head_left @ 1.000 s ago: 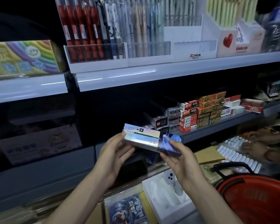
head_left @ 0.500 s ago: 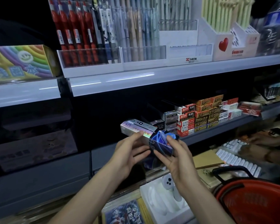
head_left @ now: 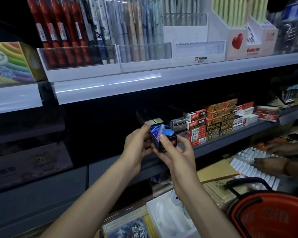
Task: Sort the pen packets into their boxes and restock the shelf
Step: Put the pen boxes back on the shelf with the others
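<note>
Box [head_left: 162,136] now points end-on at the shelf [head_left: 230,140], no longer sideways. Left hand [head_left: 136,147] and right hand [head_left: 177,157] both pinch it.

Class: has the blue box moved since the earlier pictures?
Yes. The blue box has swung from broadside to end-on, pointing into the shelf left of the red boxes.

A blue pen box [head_left: 162,136] with a pale spiral print faces the camera end-on, its long body pointing into the dark middle shelf [head_left: 234,139]. It is pinched between the left hand [head_left: 136,146] and the right hand [head_left: 178,154]. Just to its right, stacked red, orange and white pen boxes [head_left: 212,123] sit on that shelf.
</note>
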Action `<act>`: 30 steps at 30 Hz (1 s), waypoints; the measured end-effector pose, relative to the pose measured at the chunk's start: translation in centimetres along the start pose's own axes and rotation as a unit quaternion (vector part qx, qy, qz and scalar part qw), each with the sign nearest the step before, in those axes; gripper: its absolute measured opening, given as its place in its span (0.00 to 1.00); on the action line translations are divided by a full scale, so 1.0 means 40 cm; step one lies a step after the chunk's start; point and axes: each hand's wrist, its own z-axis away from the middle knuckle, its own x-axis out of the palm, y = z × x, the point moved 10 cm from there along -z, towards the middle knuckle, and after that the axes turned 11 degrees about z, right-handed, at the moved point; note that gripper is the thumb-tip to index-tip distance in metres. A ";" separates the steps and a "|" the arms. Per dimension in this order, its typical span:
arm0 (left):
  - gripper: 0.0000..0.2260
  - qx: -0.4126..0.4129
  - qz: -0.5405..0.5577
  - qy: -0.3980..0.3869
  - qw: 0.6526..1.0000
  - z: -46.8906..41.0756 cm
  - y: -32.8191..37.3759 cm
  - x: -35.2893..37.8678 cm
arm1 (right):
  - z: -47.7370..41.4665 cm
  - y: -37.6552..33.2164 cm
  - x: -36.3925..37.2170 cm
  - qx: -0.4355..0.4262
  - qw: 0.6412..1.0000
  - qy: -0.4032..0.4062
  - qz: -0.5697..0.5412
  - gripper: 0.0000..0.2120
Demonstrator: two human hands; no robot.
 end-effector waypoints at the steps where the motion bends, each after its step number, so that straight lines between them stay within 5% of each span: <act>1: 0.15 0.007 -0.016 -0.005 1.000 -0.003 -0.002 0.004 | -0.012 0.001 0.000 0.001 1.000 0.004 -0.008 0.23; 5: 0.15 0.055 -0.041 -0.016 0.998 -0.015 -0.011 0.005 | -0.054 -0.005 -0.010 -0.005 1.000 0.017 0.002 0.21; 8: 0.26 0.088 -0.063 -0.049 0.993 -0.020 -0.018 0.024 | -0.083 -0.015 -0.018 -0.016 0.999 0.025 0.036 0.21; 22: 0.18 0.189 -0.133 -0.023 0.973 -0.040 -0.016 0.052 | -0.148 0.002 -0.034 0.011 0.998 0.032 0.044 0.22; 27: 0.14 0.183 -0.109 -0.010 0.977 -0.043 -0.031 0.044 | -0.146 0.011 -0.047 0.020 0.998 0.028 0.043 0.12; 30: 0.21 0.183 -0.086 0.007 0.979 -0.030 -0.031 0.015 | -0.140 0.015 -0.051 0.021 0.998 0.020 0.059 0.10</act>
